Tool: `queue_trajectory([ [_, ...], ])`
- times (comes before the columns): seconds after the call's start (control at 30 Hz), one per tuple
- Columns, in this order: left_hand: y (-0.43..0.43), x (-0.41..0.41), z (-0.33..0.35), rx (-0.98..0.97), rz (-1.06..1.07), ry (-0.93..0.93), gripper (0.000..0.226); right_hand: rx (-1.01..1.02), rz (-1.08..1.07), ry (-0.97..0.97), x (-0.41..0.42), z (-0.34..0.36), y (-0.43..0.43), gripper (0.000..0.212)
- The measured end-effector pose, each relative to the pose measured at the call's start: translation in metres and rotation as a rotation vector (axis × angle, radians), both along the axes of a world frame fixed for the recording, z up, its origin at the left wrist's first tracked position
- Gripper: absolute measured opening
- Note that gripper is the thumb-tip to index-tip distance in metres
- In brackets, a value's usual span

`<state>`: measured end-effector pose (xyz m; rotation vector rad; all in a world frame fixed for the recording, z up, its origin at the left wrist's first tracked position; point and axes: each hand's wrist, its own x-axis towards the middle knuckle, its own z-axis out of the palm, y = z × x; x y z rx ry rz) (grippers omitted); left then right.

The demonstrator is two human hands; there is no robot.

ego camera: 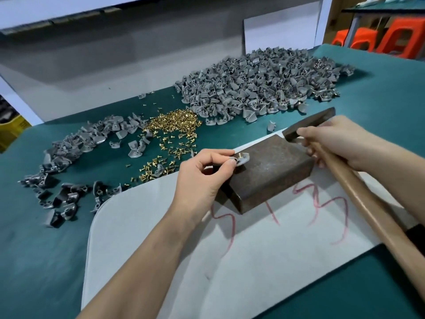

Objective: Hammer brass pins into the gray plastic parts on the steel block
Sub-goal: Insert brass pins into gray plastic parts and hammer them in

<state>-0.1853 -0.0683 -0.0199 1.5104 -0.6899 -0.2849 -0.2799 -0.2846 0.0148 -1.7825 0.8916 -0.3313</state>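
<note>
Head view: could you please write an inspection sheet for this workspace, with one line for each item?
Surface: green table mat with a white sheet bearing red marks under the steel block.
Job's things: gray part on the block's top, a brass pin sticking up from it; hammer, its head near the block's far corner; loose brass pins.
Clutter: large gray pile behind, smaller gray pile at left.
Hands: left hand pinches the gray part; right hand grips the hammer near its head.
Cables: nothing seen.
Surroundings: orange stools, yellow crate.
</note>
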Motion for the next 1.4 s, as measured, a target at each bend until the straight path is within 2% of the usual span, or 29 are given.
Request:
queue_trajectory([
  [0.1,0.001,-0.002,-0.002,0.026,0.006,0.009,0.023,-0.59,-0.032,0.282,-0.004,-0.005,-0.002,0.035],
  [0.17,0.003,-0.001,-0.002,0.06,0.017,0.006,0.023,-0.793,-0.047,0.4,-0.006,-0.008,-0.001,0.039],
  [0.33,-0.001,0.0,0.008,0.126,0.061,-0.041,0.024,-0.829,-0.015,0.408,-0.002,-0.015,0.003,0.036],
  [0.5,-0.072,0.028,0.059,0.271,0.063,-0.416,0.009,-0.872,-0.013,0.37,0.004,-0.022,-0.001,0.035],
  [0.53,-0.092,0.041,0.071,0.321,0.103,-0.456,0.014,-0.885,-0.017,0.365,0.003,-0.024,-0.003,0.035],
  [0.63,-0.117,0.098,0.084,0.636,0.144,-0.496,0.046,-0.919,-0.025,0.357,-0.002,-0.026,-0.004,0.033],
  [0.7,-0.1,0.141,0.078,0.897,0.184,-0.529,0.058,-0.925,-0.026,0.361,-0.003,-0.028,-0.007,0.034],
  [0.77,-0.06,0.181,0.068,1.153,0.308,-0.547,0.054,-0.929,-0.023,0.366,-0.002,-0.029,-0.009,0.033],
  [0.83,-0.01,0.213,0.057,1.345,0.425,-0.47,0.043,-0.934,-0.022,0.365,-0.001,-0.029,-0.01,0.033],
  [0.93,0.06,0.234,0.037,1.576,0.437,-0.398,0.048,-0.948,-0.015,0.346,0.001,-0.032,-0.01,0.033],
  [0.97,0.077,0.234,0.034,1.575,0.427,-0.39,0.048,-0.952,-0.009,0.336,0.003,-0.032,-0.01,0.034],
  [1.03,0.095,0.23,0.027,1.442,0.415,-0.386,0.044,-0.958,-0.005,0.334,0.006,-0.032,-0.009,0.035],
  [1.13,0.099,0.228,0.024,1.277,0.449,-0.497,0.029,-0.958,-0.008,0.331,0.008,-0.031,-0.008,0.035],
  [1.27,0.092,0.222,0.025,1.212,0.451,-0.583,0.02,-0.952,-0.009,0.336,0.007,-0.031,-0.007,0.036],
  [1.4,0.089,0.217,0.029,1.222,0.385,-0.631,0.02,-0.937,-0.022,0.35,0.006,-0.03,-0.006,0.037],
])
